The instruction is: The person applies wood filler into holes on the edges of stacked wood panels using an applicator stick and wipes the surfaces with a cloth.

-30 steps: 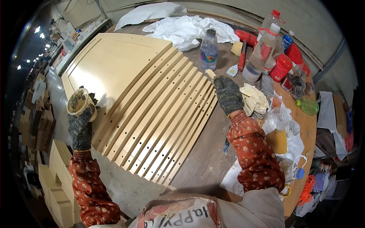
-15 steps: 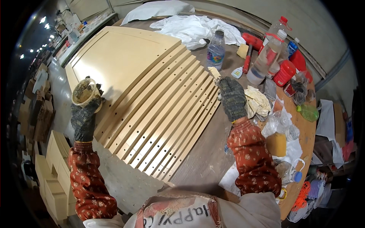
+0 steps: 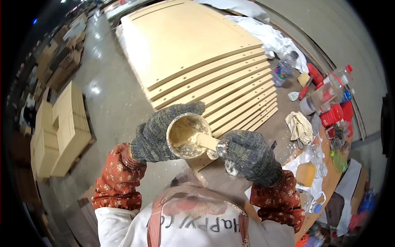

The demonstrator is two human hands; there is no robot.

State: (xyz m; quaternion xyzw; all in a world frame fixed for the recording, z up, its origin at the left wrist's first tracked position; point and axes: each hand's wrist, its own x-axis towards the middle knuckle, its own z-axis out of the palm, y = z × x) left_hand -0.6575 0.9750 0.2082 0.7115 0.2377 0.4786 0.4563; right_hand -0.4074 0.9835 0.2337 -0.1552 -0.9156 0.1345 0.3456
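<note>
My left hand [image 3: 158, 131], in a dark grey knit glove, is wrapped round a small round cup [image 3: 169, 138] that tilts its mouth toward me. Cream-coloured paste [image 3: 183, 133] coats the inside of the cup. My right hand [image 3: 251, 156], gloved alike and smeared with white, grips a putty knife [image 3: 209, 142] whose pale, paste-covered blade reaches into the cup. Just beyond both hands lies a fanned stack of cream panels [image 3: 197, 49], their stepped edges dotted with dark holes.
On the right of the table [image 3: 284, 103] stand clear bottles [image 3: 284, 69], a red jar [image 3: 331, 115], a red-headed mallet [image 3: 314, 74], a crumpled cloth [image 3: 299, 127] and a yellow sponge [image 3: 305, 174]. More cream panels [image 3: 70, 131] stand on the floor at left.
Both hands have come together in front of my chest, away from the panels' edges. The putty knife's blade has gone into the cup. My view has turned, shifting the stack up and right.
</note>
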